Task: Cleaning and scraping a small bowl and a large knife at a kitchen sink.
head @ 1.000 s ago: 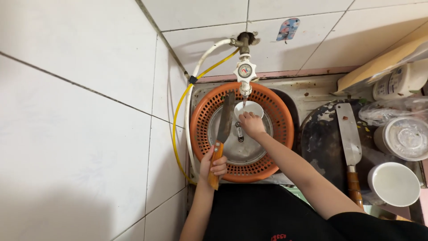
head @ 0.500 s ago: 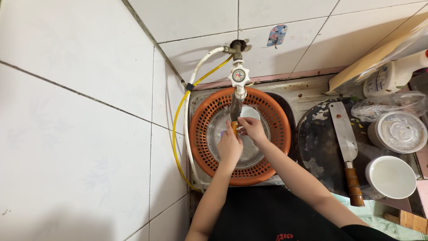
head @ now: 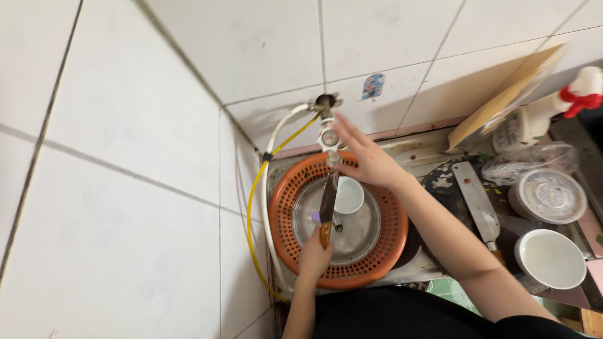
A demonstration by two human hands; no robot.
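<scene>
My left hand (head: 316,254) grips the wooden handle of a knife (head: 327,201), whose blade points up toward the wall tap (head: 327,129). My right hand (head: 364,157) reaches up beside the tap with its fingers spread, close to or touching the tap body. Under both hands an orange plastic colander basket (head: 383,251) sits in the sink. Inside it lie a round glass lid (head: 358,235) and a small white cup (head: 348,194).
White and yellow hoses (head: 259,207) loop down the tiled corner left of the sink. On the counter to the right lie a cleaver (head: 478,204), a white bowl (head: 551,258), a lidded plastic container (head: 548,196), a spray bottle (head: 540,116) and a wooden board (head: 502,103).
My right hand left the knife over the basket and rose to the tap. My left hand slid down to the knife's handle and holds the blade upright under the tap. The view shifted.
</scene>
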